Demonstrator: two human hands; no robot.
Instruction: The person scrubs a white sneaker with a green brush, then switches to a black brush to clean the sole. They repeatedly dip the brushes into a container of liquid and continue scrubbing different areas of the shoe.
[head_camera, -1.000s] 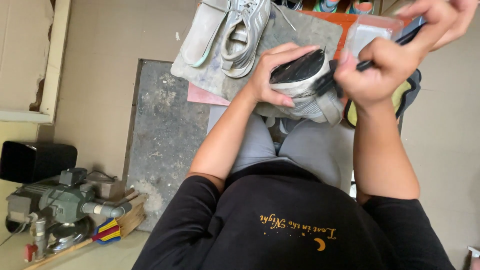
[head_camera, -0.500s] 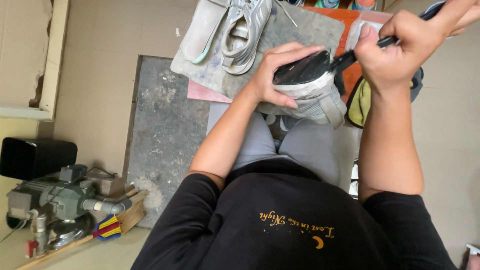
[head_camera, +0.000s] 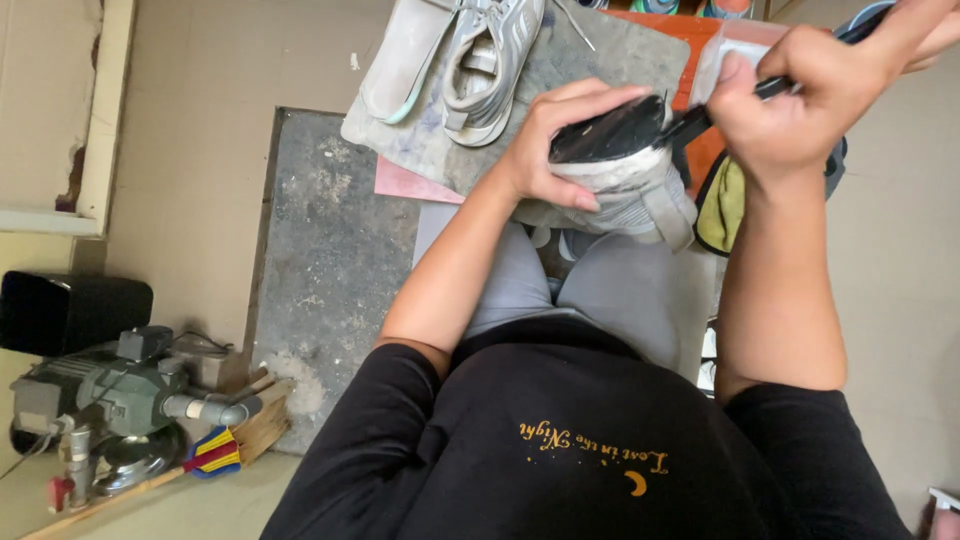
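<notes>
I see my left hand (head_camera: 545, 150) wrapped around a grey shoe (head_camera: 625, 185) held over my lap, sole turned up. The shoe looks light and soft in its upper, stiffer at the dark sole, so the middle is the good place to grip. My right hand (head_camera: 800, 95) is closed on a dark brush (head_camera: 700, 118) touching the sole. Farther away, another shoe (head_camera: 495, 65) lies on a grey slab (head_camera: 610, 50).

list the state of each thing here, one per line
left hand: shut on the held shoe, fingers over its sole
right hand: shut on a dark tool
held shoe: sole up, over the lap
tool: tip at the edge of the black sole
grey shoe: lying on the grey mat, laces up
loose sole: flat beside the grey shoe
pump: standing on the floor
</notes>
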